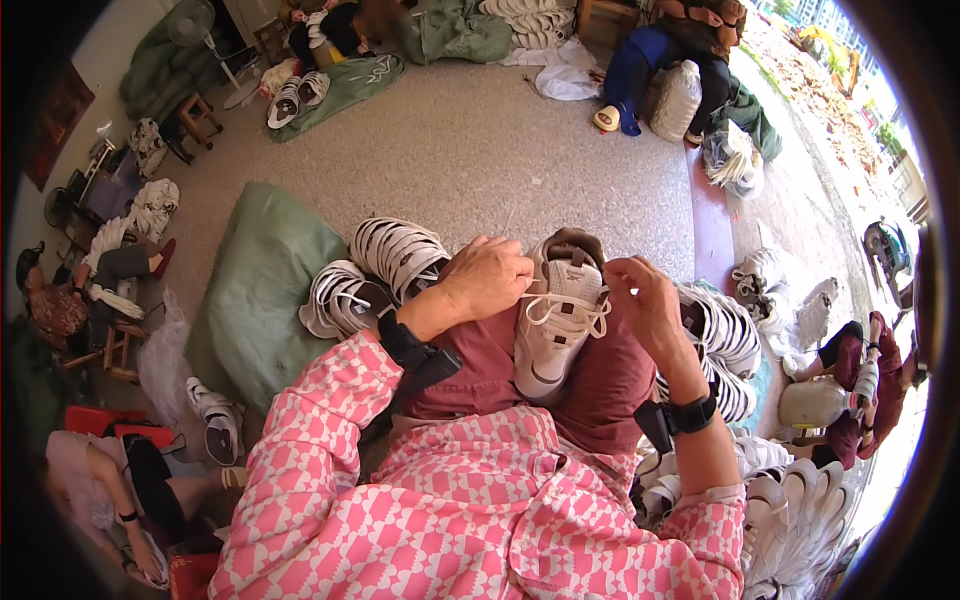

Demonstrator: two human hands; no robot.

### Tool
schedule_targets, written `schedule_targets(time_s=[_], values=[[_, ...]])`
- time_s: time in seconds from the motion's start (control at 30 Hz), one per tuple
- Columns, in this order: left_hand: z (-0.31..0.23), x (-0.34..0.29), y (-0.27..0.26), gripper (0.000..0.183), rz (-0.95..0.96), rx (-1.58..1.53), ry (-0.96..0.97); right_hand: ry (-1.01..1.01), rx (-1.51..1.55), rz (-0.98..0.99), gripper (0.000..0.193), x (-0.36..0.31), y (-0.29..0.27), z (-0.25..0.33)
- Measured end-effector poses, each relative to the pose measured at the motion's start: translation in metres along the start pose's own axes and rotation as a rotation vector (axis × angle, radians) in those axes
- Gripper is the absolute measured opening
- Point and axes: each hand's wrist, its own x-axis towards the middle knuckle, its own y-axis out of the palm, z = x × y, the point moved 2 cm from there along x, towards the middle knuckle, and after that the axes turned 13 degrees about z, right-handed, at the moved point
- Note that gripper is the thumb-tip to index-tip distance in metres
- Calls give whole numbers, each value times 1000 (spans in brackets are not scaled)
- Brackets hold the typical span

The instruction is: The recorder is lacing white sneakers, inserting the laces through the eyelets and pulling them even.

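A white and beige sneaker [562, 345] rests between my thighs, its dark-lined collar pointing away from me and its toe towards me. A pale shoelace [556, 308] crosses its upper, with loose loops hanging on the right side. My left hand [487, 279] is closed in a pinch at the left edge of the shoe, on one part of the lace. On the other side, my right hand [650, 306] has its fingers curled in beside the collar, pinching the lace near the loops; the fingertips are partly hidden.
Nested rows of shoes [395, 252] stand beyond my left knee, and more stacked shoes [722, 335] sit to my right. A full green sack [262, 285] lies at left. Several people sit around the room; a standing fan [192, 25] is at far left.
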Motion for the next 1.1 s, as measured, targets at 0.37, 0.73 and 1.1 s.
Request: schedule_targets(time_s=[0.37,0.73,1.1], values=[[-22,13,5,17,-97,184,-3,-143,-196,197,13,39,36,13],[4,18,-10,25,243,-321,-30,-63,76,417,15,54,43,-4],[1,20,-14,35,169,-408,99,-220,-256,296,6,47,30,7]])
